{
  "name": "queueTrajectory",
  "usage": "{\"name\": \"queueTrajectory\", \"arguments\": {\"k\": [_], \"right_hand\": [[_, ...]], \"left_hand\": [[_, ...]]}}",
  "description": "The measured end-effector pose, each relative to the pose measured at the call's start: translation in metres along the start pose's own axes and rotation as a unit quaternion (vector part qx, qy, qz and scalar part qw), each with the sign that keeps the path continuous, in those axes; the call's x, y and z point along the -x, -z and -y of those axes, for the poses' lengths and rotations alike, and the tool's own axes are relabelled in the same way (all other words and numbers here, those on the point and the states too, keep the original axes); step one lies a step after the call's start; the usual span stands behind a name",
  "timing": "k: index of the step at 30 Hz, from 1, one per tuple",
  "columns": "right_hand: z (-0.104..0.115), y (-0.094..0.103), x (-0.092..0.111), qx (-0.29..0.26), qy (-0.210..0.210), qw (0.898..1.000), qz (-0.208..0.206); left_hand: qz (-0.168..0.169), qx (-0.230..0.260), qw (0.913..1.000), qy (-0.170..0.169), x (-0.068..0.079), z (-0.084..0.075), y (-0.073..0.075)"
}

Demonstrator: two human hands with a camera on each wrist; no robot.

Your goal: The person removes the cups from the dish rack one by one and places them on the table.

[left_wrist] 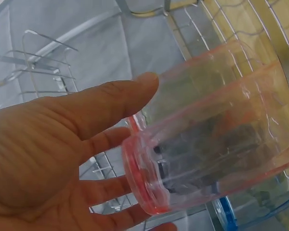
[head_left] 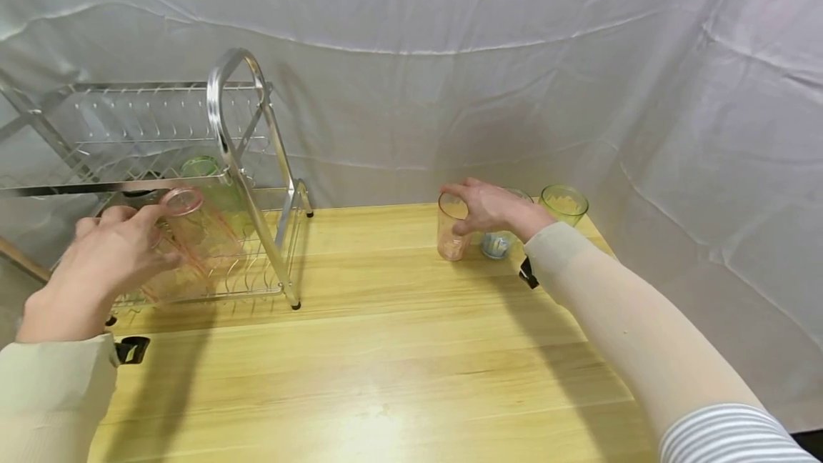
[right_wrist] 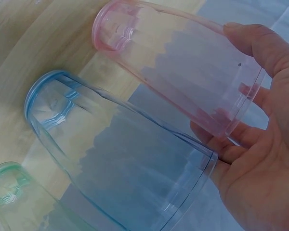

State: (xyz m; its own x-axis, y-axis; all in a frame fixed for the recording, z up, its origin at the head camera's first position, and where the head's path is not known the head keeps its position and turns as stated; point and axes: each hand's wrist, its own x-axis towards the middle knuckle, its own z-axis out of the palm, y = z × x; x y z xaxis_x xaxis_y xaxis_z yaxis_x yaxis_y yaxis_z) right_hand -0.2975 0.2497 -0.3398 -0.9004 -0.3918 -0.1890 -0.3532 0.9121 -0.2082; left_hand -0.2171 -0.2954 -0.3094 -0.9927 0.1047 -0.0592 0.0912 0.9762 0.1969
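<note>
Thumb on one side, fingers round the other: the right hand (head_left: 485, 207) has the pink cup (head_left: 452, 238) pinched near its rim, upright by the far edge of the table (head_left: 373, 349). Over toward the left edge, the left hand (head_left: 106, 252) spreads its fingers loosely at the base of an upturned pink cup (left_wrist: 207, 159) in the lower tier of the rack (head_left: 266, 234); whether the fingertips touch, I can't tell. Clear, thin walls: I'd call these light, stiff, probably slick, perhaps breakable, with the surest hold just under the rim, or round the base when upturned. Outward now: a blue cup (head_left: 495, 245), then a green cup (head_left: 564, 206) nearest the far right corner. The right wrist view shows fingers between pink and blue rims, hidden from the head; the left wrist view adds a blue-based cup (left_wrist: 226, 214) in the rack, while the head view alone clearly shows the rack's green tumbler (head_left: 202, 166).
</note>
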Motion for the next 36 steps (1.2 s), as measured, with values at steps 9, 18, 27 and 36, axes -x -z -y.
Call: {"name": "queueTrajectory", "arguments": {"k": [9,18,27,36], "right_hand": [[0.000,0.000,0.001,0.000,-0.001,1.000,-0.004],[-0.001,-0.001,0.000,0.000,0.001,1.000,-0.003],[0.000,0.000,-0.001,0.012,0.001,1.000,-0.002],[0.000,-0.001,-0.001,0.014,0.001,1.000,-0.002]], "left_hand": [[0.040,0.000,0.9992,0.005,-0.007,0.007,-0.001],[0.056,0.006,0.9984,-0.001,-0.014,0.017,-0.005],[0.056,0.007,0.9984,0.004,-0.013,0.017,-0.005],[0.021,0.006,0.9988,0.043,0.002,-0.002,0.003]]}}
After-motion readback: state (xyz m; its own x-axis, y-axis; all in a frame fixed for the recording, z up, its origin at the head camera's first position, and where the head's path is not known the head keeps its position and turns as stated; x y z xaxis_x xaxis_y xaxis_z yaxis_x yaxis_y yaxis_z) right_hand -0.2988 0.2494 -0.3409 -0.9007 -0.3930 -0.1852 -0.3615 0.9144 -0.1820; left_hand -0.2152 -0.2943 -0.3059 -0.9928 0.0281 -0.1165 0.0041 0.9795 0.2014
